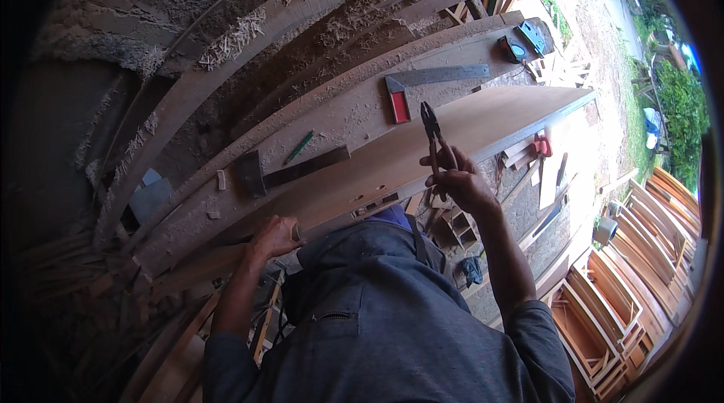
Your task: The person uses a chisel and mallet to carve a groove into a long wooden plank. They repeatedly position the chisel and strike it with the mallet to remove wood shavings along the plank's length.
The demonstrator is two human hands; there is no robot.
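Note:
A long wooden door panel [498, 116] lies slanting across the bench in front of me, with two round holes and a slot cut near its close edge. My right hand [461, 183] is closed around the handles of dark-jawed pliers [431, 122], held up over the panel with the jaws pointing away from me. At the left, my left hand [274, 238] is bent over the panel's near edge with its fingers curled. The undersides of those fingers are hidden.
On the dusty bench [343, 116] lie a try square [400, 97], a green pencil [299, 146], a dark-bladed square [298, 169] and a blue tool [532, 38]. Curled shavings [237, 37] cover boards behind it. A red-handled saw [542, 148] and wooden frames [596, 305] stand at right.

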